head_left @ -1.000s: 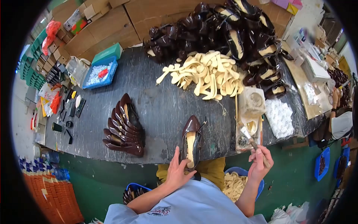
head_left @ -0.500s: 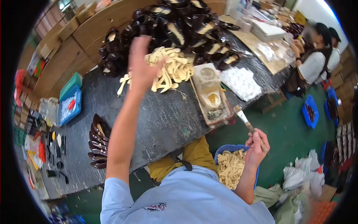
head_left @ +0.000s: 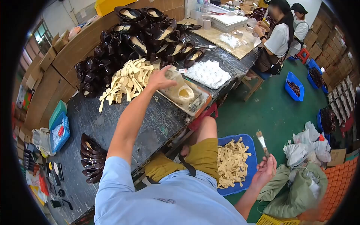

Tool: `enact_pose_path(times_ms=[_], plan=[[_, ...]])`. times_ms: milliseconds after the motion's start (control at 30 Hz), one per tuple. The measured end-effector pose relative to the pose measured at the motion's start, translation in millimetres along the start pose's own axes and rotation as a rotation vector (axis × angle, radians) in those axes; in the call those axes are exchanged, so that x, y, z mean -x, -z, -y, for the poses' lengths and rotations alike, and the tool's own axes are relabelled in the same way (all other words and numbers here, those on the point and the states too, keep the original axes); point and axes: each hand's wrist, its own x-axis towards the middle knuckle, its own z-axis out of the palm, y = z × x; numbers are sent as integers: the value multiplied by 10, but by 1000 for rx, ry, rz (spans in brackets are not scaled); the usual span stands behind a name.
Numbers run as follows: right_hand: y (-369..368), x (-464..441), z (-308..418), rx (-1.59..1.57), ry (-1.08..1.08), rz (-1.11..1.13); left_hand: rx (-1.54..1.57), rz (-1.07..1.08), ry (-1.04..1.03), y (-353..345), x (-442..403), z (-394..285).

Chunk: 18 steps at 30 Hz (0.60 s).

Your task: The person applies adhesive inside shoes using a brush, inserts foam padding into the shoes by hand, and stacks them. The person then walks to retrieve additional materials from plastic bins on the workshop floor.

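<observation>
My left hand (head_left: 161, 79) is over the far left end of a worn, glue-stained tray (head_left: 195, 107), thumb spread from the fingers; whether it touches the tray is unclear. A whitish round cup with yellowish glue (head_left: 185, 92) sits in the tray beside that hand. To its left lies a heap of cream insole pads (head_left: 129, 80). My right hand (head_left: 265, 169) is closed around the handle of a flat paintbrush (head_left: 262, 143), bristles up, held out over the floor. Just left of it, a blue basket (head_left: 252, 140) holds many more cream strips.
Glossy dark shoes (head_left: 146, 33) are piled behind the pads, and a row of dark shoes (head_left: 92, 159) lies at the left. A patterned white packet (head_left: 208, 74) rests beyond the tray. Two people sit at the far right. Sacks (head_left: 300, 191) lie on the floor at right.
My left hand has moved right from above the pad heap to the tray. The view has turned to the right. My right hand still grips the brush, now over the floor right of the basket.
</observation>
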Motion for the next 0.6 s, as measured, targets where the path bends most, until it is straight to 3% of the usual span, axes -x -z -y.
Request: enact_pose_path(times_ms=[67, 167, 200, 300, 467, 600], plan=[[189, -49, -26, -24, -52, -50, 164, -48, 52, 11, 134, 144], [220, -198, -99, -61, -53, -56, 682, 82, 304, 56, 470, 156], [185, -249, -110, -62, -57, -49, 702, 66, 309, -14, 506, 178], [47, -375, -121, -44, -76, 5, 853, 298, 312, 39, 728, 172], [-114, -581, -294, 20, -82, 42, 874, 400, 328, -10, 731, 676], [-373, -790, -589, 45, -199, 32, 990, 242, 382, -28, 892, 984]])
